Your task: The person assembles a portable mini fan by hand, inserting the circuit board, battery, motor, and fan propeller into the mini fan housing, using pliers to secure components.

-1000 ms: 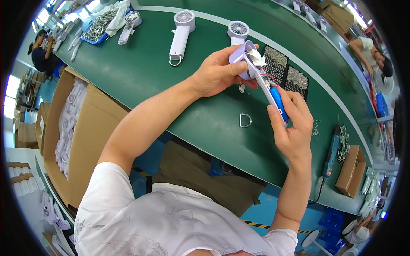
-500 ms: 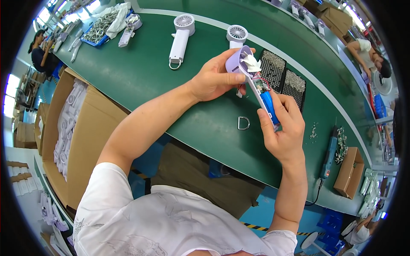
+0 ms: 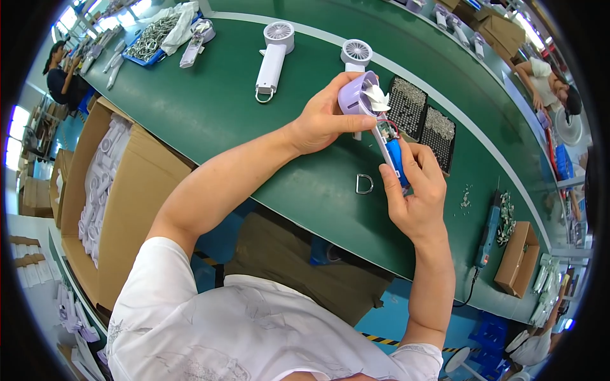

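Note:
Between my hands is an opened purple handheld fan (image 3: 357,97), tilted over the table. Its white blades (image 3: 377,99), red wire and blue battery (image 3: 396,159) are exposed. My left hand (image 3: 325,117) is closed round the fan's head, thumb along its lower side. My right hand (image 3: 419,190) grips the handle's lower end, with thumb and fingers on either side of the battery. On the table below, apart from both hands, lies a metal D-ring (image 3: 364,184). Just beyond my left hand lies a white fan (image 3: 356,53), its handle partly hidden by that hand and the purple fan.
Another white fan (image 3: 274,60) lies farther left. Two black screw trays (image 3: 437,141) sit beyond my right hand. An electric screwdriver (image 3: 489,232) and a small cardboard box (image 3: 518,259) are at right. A large carton (image 3: 143,209) of fan parts stands left; a blue tray (image 3: 152,58) holds metal rings.
The purple fan has turned slightly in my hands, and its blades show at a different angle. My right hand has shifted a little up and left along the handle.

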Demonstrator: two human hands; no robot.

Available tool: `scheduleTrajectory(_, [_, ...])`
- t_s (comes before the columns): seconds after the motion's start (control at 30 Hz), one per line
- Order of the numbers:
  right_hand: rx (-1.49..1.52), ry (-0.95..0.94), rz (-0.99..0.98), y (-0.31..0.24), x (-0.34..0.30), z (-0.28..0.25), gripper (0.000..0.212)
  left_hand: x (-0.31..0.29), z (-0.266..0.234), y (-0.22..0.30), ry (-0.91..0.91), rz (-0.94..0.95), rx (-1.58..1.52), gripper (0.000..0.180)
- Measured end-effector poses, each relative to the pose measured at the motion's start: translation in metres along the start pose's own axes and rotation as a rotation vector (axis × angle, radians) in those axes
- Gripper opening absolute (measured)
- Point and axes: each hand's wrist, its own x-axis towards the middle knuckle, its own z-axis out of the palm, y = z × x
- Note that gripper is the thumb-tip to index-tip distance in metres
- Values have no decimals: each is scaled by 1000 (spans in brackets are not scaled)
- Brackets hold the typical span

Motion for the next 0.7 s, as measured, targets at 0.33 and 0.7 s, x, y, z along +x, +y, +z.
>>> scheduleTrajectory(0.33, [4,6,19,-9,0,5,43,-1,0,2,15,-8,-28,66])
scheduleTrajectory(0.7, [15,59,61,-12,-9,23,47,1,-2,2,38,-70,-55,58])
